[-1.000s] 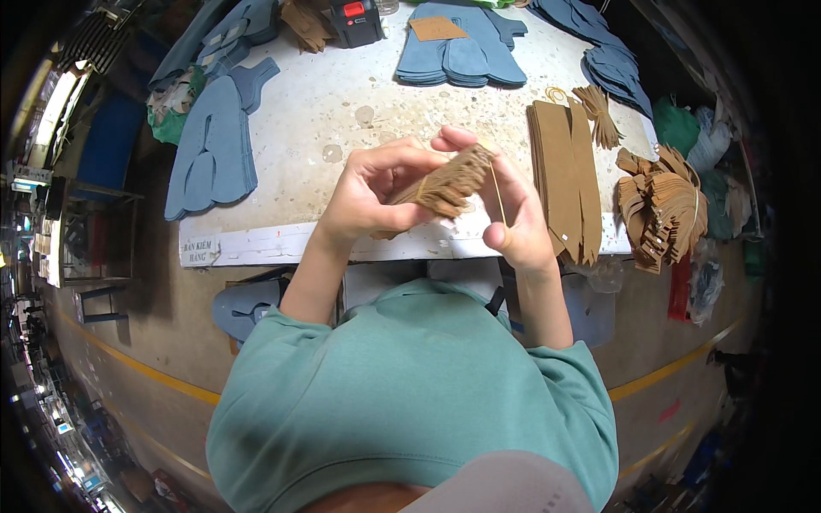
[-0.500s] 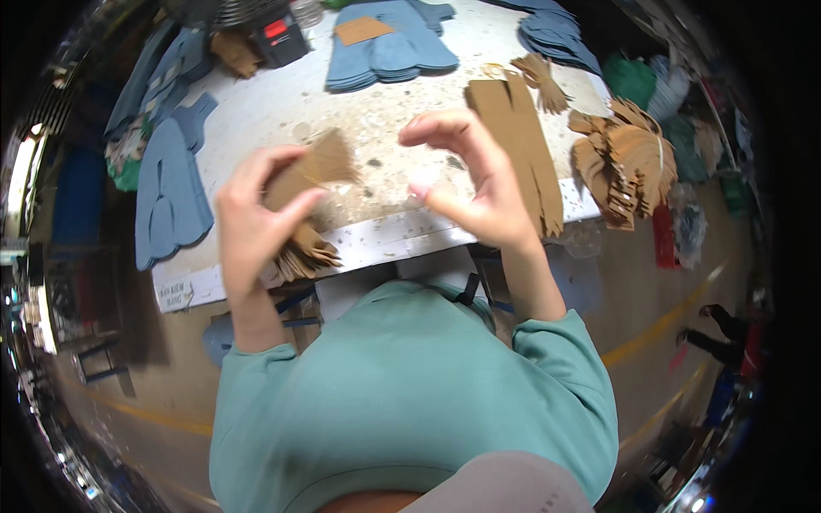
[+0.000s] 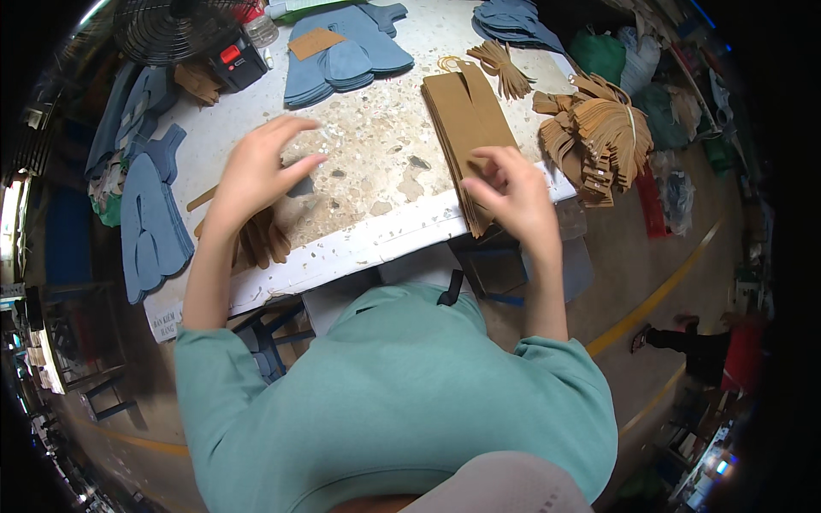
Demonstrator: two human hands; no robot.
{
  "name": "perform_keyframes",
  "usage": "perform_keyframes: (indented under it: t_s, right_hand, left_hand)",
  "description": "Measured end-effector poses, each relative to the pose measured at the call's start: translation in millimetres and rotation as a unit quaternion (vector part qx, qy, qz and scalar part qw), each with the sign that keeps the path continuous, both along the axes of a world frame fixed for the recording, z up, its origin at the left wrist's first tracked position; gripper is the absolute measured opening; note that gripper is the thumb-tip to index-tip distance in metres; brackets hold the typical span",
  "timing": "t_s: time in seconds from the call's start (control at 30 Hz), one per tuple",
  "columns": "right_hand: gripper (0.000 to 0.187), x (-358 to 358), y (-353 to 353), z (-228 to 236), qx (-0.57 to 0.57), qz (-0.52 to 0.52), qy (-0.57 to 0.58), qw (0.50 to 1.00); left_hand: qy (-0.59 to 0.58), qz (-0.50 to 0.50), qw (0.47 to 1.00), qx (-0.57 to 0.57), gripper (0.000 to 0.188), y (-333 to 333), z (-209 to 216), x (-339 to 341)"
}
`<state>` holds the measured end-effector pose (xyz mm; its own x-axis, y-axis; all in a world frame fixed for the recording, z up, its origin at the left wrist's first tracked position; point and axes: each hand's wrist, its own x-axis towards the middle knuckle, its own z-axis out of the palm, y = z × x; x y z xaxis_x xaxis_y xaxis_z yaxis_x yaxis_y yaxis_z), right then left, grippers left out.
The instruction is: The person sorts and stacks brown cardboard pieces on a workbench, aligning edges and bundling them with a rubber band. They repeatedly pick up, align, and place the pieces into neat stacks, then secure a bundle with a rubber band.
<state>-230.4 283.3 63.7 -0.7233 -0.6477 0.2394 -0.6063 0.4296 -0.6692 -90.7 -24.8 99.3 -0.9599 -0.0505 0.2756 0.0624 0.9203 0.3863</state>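
While a bare stretch of table [image 3: 368, 175] opens between the hands, right down to the near edge, the left hand [image 3: 267, 171] spreads its fingers, released, above a tan bundle [image 3: 267, 237] lying under the wrist by that edge; toward the near right corner, the right hand [image 3: 517, 197] half-curls, thumb apart, over the brown strip stack [image 3: 469, 111] overhanging the edge; whether fingertips touch it, I can't tell.
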Motion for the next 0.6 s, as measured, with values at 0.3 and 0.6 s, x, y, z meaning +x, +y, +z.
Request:
perform_keyframes:
  t_s: [0.3,0.6]
  right_hand:
    - [0.010,5,-4,-1,-0.064,-0.107,0.059,0.990]
    - [0.013,-2,19,-12,-0.234,-0.160,-0.195,0.939]
  left_hand:
    - [0.039,-0.293,0.955,0.009,0.031,60,-21,-144]
    - [-0.197,-0.232,0.878,0.369,0.025,4,-49,-226]
